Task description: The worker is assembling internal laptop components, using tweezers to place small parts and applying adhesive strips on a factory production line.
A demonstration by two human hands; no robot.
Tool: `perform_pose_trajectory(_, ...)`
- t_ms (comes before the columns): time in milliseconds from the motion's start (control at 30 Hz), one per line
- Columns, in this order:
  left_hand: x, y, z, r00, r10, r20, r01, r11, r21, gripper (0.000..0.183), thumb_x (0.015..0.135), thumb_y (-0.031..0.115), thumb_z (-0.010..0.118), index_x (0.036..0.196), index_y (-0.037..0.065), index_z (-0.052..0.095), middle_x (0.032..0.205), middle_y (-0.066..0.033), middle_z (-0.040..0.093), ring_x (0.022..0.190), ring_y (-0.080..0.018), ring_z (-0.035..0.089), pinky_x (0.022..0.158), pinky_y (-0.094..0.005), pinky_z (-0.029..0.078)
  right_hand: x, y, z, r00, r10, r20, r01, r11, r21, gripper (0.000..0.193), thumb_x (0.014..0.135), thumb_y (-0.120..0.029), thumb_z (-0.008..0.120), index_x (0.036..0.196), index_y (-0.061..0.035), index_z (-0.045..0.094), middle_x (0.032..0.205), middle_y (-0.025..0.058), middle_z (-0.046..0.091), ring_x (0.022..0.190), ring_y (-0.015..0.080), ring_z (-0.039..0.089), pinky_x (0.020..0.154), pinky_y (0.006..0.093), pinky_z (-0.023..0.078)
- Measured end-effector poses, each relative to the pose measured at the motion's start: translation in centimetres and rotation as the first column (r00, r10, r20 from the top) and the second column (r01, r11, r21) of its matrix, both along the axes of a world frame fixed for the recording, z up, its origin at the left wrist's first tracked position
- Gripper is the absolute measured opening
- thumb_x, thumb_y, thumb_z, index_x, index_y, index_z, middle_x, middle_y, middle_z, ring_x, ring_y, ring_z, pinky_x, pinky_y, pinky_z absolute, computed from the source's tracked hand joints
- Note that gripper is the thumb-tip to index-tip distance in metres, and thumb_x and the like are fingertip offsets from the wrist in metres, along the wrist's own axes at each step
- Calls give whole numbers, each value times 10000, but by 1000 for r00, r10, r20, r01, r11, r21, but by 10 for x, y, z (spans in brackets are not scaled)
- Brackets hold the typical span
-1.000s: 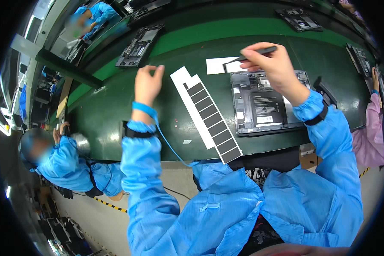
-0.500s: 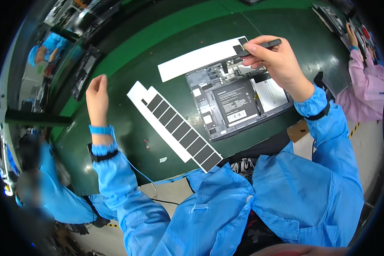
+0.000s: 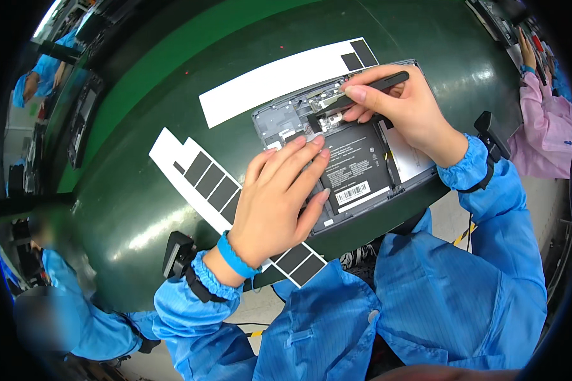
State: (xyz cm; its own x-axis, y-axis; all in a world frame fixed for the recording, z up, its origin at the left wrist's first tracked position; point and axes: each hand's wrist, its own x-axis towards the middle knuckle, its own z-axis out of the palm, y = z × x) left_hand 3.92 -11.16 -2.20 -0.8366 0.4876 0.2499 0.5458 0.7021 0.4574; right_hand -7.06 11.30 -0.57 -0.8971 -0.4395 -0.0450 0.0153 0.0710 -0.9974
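Note:
An opened laptop base (image 3: 276, 117) lies on the bench with its circuit board and black battery (image 3: 356, 168) exposed. My right hand (image 3: 407, 105) pinches black tweezers (image 3: 388, 82) above the board. At their tip is a small black rectangular piece (image 3: 314, 122), over or on the board; whether it touches I cannot tell. My left hand (image 3: 276, 197) rests open on the left part of the base, fingers spread toward the piece. Beneath that wrist passes a white sheet of black rectangular stickers (image 3: 208, 181), partly hidden by the hand.
A white backing strip (image 3: 267, 86) with a few black stickers at its right end lies behind the laptop. The bench top (image 3: 121, 222) is green. A person in pink (image 3: 540, 127) works at the far right, and people in blue (image 3: 89, 305) are at the left.
My left hand has come from the raised position at the left down onto the laptop base. The tweezers with the black piece have moved down and left to the board.

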Motion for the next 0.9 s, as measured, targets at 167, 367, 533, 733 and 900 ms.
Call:
perform_pose_trajectory(167,-1,-2,-1,1000,19,13,-19,1000,5,497,798,129,661,1282,53,578,1374,-100,531,1282,-300,473,1047,-452,331,-7,-1,-5,998,-56,16,57,998,-40,241,909,-150,670,1045,48,665,885,147,706,816,189,710,727,261,566)
perform_pose_trajectory(367,-3,-3,-2,1000,6,23,-6,1000,2,496,803,130,657,1285,53,574,1378,-102,525,1294,-294,465,1052,-454,323,-11,-1,-6,998,-67,17,68,996,-62,249,914,-160,667,1050,48,662,895,145,702,832,197,711,736,259,567)
perform_pose_trajectory(533,-4,-6,-1,1000,-23,14,23,1000,1,542,792,175,688,1303,52,554,1407,-123,489,1270,-310,475,1034,-443,335,-11,-2,-4,998,-54,22,55,998,-42,255,916,-163,666,1054,51,659,904,139,701,837,194,710,742,258,566)
perform_pose_trajectory(733,-11,5,16,1000,29,1,-29,999,-30,711,742,291,754,1362,61,491,1445,-165,423,1156,-342,502,947,-414,384,-9,-3,-2,998,-55,19,56,997,-60,248,912,-146,668,1052,58,654,893,136,700,829,189,708,741,254,562)
perform_pose_trajectory(900,-11,31,16,988,125,-91,-142,966,-216,718,749,387,743,1349,66,511,1398,-174,459,1140,-336,477,931,-426,400,-10,-3,-6,998,-45,33,48,997,-68,226,908,-138,672,1040,45,659,878,138,704,815,184,705,722,254,554)
